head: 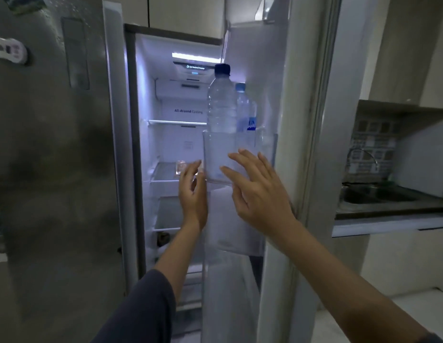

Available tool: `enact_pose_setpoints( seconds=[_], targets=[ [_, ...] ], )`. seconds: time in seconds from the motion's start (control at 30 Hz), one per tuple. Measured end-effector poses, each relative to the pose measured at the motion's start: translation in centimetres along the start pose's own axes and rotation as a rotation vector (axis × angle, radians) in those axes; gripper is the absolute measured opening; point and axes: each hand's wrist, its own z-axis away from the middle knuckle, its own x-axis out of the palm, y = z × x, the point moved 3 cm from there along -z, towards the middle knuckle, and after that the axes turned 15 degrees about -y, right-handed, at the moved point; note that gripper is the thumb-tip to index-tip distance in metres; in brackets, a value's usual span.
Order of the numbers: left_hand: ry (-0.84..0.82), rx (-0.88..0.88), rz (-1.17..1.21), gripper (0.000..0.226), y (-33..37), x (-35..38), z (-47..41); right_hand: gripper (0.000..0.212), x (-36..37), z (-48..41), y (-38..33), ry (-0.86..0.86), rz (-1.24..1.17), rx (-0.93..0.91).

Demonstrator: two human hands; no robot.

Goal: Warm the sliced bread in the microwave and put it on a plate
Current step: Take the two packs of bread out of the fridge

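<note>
Reaching into the lit, open white refrigerator (166, 134) with left hand (193, 194) and right hand (257, 191), each grip spread and empty. No sliced bread in sight, so likely hidden on a shelf. Risk: knocking the tall clear plastic water bottle (221, 102) in the transparent door bin (240, 154) beside the right fingers

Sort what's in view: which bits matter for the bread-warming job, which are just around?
Job-related:
- open fridge door, likely being searched
- left hand, open
- right hand, open
- bread, microwave, plate: none visible

Just around:
- big clear bottle in the door bin
- smaller blue-capped bottle behind it
- sink and tap at right
</note>
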Motion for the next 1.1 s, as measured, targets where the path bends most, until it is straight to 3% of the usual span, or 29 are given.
enact_pose_setpoints(
  seconds=[0.2, 0.37, 0.5, 0.73, 1.1],
  targets=[
    [-0.281, 0.112, 0.020, 0.036, -0.5, 5.6, -2.4, 0.041, 0.1, 0.0, 3.0, 0.146, 0.084, 0.113],
    [-0.390, 0.230, -0.055, 0.049, -2.2, 10.3, -3.8, 0.049, -0.5, 2.0, 7.0, 0.294, 0.197, 0.301],
    [-0.469, 0.345, -0.198, 0.056, -3.6, 13.8, -5.4, 0.043, -1.6, 3.4, 11.0, 0.371, 0.297, 0.489],
    [-0.452, 0.568, -0.459, 0.055, -4.8, 19.7, -6.6, 0.045, -3.4, 6.1, 18.3, 0.313, 0.275, 0.727],
    [-0.472, 0.501, -0.753, 0.059, -6.0, 27.6, -5.6, 0.042, -3.5, 8.9, 27.0, 0.218, 0.164, 0.804]
  ],
)
